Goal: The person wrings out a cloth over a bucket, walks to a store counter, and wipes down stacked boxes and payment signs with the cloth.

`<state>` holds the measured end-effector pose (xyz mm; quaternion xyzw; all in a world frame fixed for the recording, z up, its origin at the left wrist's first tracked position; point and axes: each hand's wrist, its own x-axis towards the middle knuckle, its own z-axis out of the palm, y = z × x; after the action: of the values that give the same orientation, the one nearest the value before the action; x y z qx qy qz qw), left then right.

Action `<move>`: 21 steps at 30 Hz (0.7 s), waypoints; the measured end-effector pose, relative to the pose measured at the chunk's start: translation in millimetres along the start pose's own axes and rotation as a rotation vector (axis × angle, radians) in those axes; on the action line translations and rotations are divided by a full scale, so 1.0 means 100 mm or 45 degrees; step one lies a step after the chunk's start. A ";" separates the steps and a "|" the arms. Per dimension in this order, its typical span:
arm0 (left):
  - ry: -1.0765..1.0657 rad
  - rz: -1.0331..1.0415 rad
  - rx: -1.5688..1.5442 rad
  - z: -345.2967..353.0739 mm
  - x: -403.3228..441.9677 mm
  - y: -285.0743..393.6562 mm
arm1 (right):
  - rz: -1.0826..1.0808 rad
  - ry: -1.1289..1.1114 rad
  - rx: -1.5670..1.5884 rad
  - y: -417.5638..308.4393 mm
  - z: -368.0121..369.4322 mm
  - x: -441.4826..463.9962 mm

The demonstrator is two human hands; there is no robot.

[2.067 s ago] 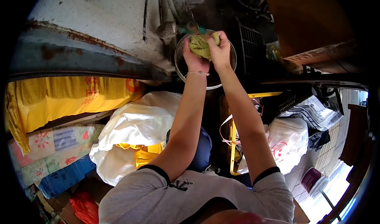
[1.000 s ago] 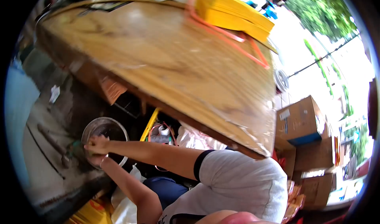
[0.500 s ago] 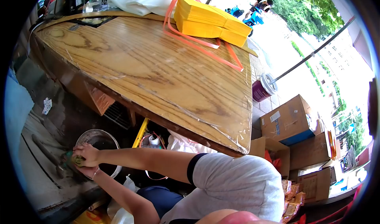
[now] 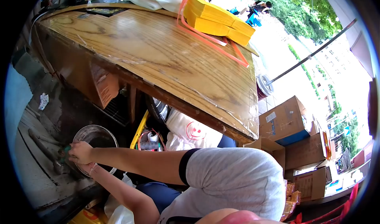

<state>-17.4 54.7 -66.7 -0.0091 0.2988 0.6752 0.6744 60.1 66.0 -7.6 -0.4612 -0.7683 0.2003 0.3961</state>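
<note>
Both of my hands are together at the left, over the near rim of a round metal bucket (image 4: 95,128) on the floor. My right hand (image 4: 80,152) is on top, its fingers curled at a small green thing (image 4: 65,153) that I cannot make out. Below it and partly covered is my left hand (image 4: 85,167), with a thin bracelet at the wrist. The left fingers are hidden, so what they touch is unclear. A dark handle-like bar (image 4: 42,145) lies just beyond the hands against a grey surface.
A wooden table (image 4: 154,66) stands above and ahead, its edge close to my right arm. On it are a yellow paper stack (image 4: 217,20) and pink strapping (image 4: 209,38). Under it are a yellow-edged crate (image 4: 139,130) and a white smiley bag (image 4: 192,131). Cardboard boxes (image 4: 285,119) stand right.
My view has shifted slightly, showing more under the table. The right hand has moved a little left and down; the greenish thing seen between my hands earlier no longer shows there.
</note>
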 end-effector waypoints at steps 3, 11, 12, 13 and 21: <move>-0.012 -0.020 0.004 -0.07 0.07 0.05 | 0.178 -0.054 -0.065 -0.06 0.05 0.03; -0.209 -0.224 -0.130 -0.58 0.27 0.22 | 0.705 0.027 0.340 -0.15 0.42 0.07; -0.129 -0.123 0.101 -0.24 0.14 0.05 | 0.915 0.122 0.508 0.24 0.47 0.03; 0.025 -0.117 0.086 -0.06 -0.06 0.06 | 0.802 0.068 0.473 0.28 0.44 -0.03; 0.352 0.123 -0.080 0.27 -0.48 -0.10 | 1.043 -0.160 0.641 0.47 0.37 -0.45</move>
<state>6.6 21.7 -29.1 -0.1085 0.3676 0.7082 0.5929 68.6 51.9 -80.7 -0.6028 -0.4736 0.5469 0.3366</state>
